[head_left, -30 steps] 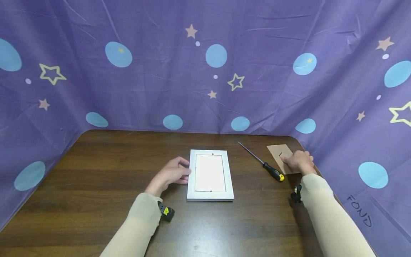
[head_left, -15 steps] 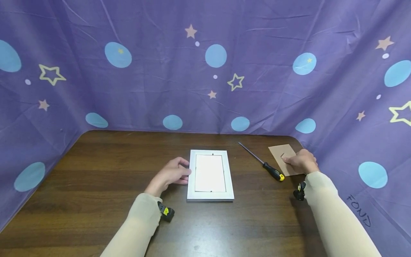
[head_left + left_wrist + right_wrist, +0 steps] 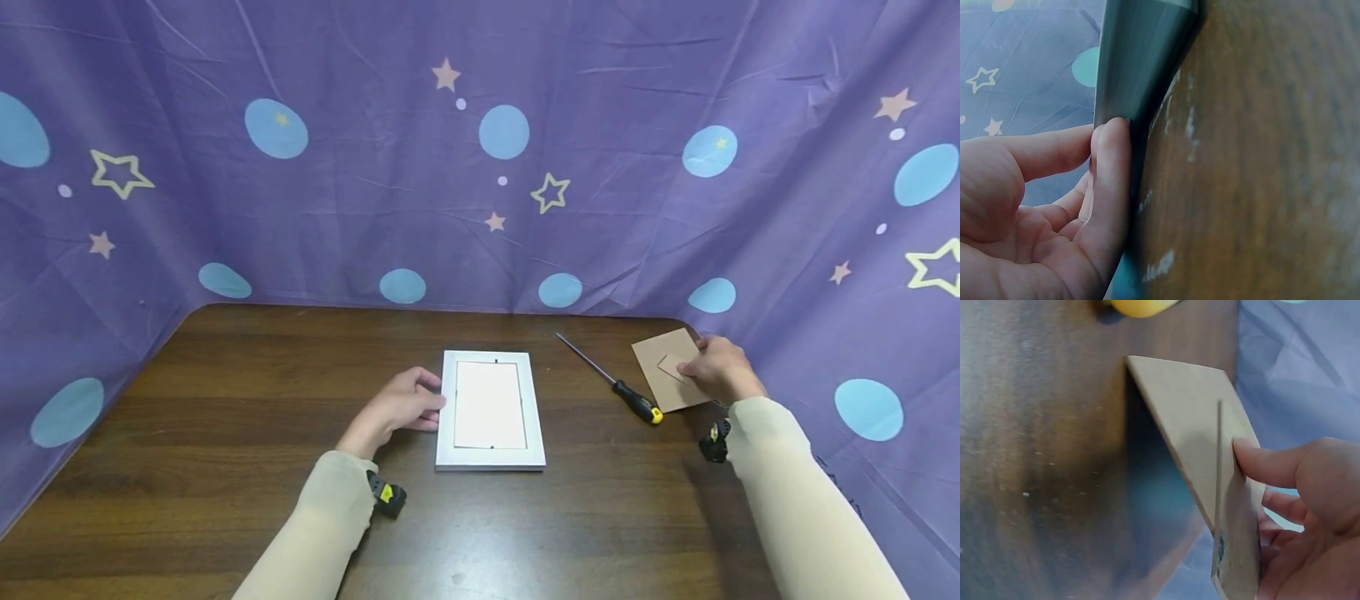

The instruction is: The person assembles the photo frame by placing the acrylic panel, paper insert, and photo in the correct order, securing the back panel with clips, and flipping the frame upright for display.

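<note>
A white picture frame [image 3: 536, 417] lies on the table with a white sheet [image 3: 491, 405] showing inside its border. My left hand [image 3: 393, 408] is at its left edge. In the left wrist view, the thumb and a finger pinch the frame's side [image 3: 1141, 56]. Over at the right, my right hand [image 3: 724, 372] grips a thin brown backing board [image 3: 663, 358]. The right wrist view has the board [image 3: 1179, 394] tilted off the table, a narrow stand flap [image 3: 1235, 550] standing out from it and the thumb against the flap. Its other fingers are partly hidden behind the board.
Between frame and board lies a screwdriver [image 3: 636, 402] with a black and yellow handle, its shaft pointing away to the left. Purple patterned cloth [image 3: 480, 208] hangs along the back and both sides of the brown wooden table [image 3: 285, 433].
My right hand has moved to the right along with the backing board, which has turned slightly and tilted up, showing more of its flap outline. The left hand and picture frame stay put.
</note>
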`<state>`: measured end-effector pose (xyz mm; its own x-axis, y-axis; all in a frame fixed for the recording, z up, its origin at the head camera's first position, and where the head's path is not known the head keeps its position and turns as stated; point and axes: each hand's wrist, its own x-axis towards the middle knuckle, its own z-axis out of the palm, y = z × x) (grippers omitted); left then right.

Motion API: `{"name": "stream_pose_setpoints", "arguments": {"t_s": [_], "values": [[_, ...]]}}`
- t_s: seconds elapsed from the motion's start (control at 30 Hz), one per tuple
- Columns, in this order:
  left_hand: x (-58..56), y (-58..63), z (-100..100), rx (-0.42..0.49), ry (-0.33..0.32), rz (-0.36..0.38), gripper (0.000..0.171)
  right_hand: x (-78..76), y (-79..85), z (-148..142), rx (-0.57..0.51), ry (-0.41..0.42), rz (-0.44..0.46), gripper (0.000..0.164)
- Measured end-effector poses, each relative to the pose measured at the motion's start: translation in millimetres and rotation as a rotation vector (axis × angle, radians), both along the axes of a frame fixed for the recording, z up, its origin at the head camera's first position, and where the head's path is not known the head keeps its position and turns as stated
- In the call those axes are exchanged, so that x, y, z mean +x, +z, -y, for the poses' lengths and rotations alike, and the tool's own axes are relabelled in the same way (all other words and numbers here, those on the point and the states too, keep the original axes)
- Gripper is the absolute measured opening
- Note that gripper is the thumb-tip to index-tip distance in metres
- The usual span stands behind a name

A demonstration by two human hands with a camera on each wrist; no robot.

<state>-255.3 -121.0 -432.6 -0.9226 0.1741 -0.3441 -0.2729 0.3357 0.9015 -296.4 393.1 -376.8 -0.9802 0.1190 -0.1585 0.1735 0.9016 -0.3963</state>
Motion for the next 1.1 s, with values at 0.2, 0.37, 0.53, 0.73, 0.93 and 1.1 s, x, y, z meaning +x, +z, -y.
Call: {"name": "stream_pose_setpoints", "arguments": {"t_s": [0.2, 0.37, 0.53, 0.73, 0.93, 1.1], "values": [[0.2, -0.8, 0.1, 0.001, 0.003, 0.001, 0.041, -0.4, 12.0, 1.1, 0.017, 0.034, -0.072, 0.057], [-0.2, -0.9, -0.6, 0.016, -0.003, -0.001, 0.04, 0.0, 23.1, 6.7, 0.04, 0.026, -0.156, 0.056], [-0.4, 0.3, 0.4, 0.013, -0.001, 0.0, 0.04, -2.7, 39.6, 27.7, -0.027, 0.006, -0.23, 0.057], [-0.5, -1.2, 2.6, 0.038, -0.007, -0.002, 0.041, 2.5, 52.9, 78.6, -0.264, 0.037, -0.235, 0.06], [-0.7, -3.5, 2.5, 0.058, -0.009, -0.001, 0.04, 13.1, 52.8, 124.1, -0.455, 0.1, -0.206, 0.057], [-1.5, -5.1, 2.7, 0.06, -0.004, 0.002, 0.04, 19.8, 41.7, 152.5, -0.589, 0.119, -0.189, 0.054]]}}
